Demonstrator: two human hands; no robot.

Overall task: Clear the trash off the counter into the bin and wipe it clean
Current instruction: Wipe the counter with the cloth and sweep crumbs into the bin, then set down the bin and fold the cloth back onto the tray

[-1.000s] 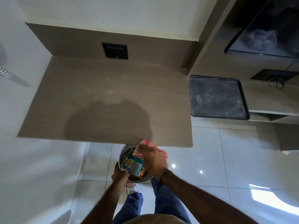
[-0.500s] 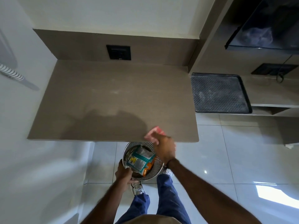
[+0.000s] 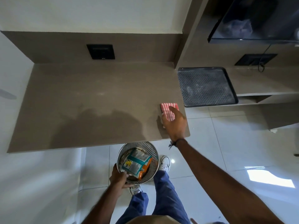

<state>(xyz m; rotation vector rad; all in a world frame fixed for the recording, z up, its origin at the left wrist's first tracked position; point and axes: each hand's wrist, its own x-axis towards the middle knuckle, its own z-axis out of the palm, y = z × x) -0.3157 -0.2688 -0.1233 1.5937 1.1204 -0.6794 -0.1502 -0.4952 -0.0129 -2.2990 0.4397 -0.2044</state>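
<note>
A brown counter (image 3: 90, 101) fills the middle of the view, its top bare of trash. My right hand (image 3: 175, 123) presses a red-and-white striped cloth (image 3: 169, 109) flat on the counter near its front right corner. Below the front edge, my left hand (image 3: 119, 177) grips the near rim of a round metal mesh bin (image 3: 145, 148), held above the floor. Inside the bin lie teal, white and orange wrappers (image 3: 137, 164). A little white scrap (image 3: 163, 126) shows by my right thumb.
A black textured tray (image 3: 205, 86) sits on a lower shelf right of the counter. A black socket plate (image 3: 101, 51) is on the back wall. A white wall bounds the left. Glossy white floor tiles (image 3: 234, 159) lie below; my feet stand beside the bin.
My right hand has moved the striped cloth from above the bin up and right onto the counter's front right corner. The left hand still holds the bin.
</note>
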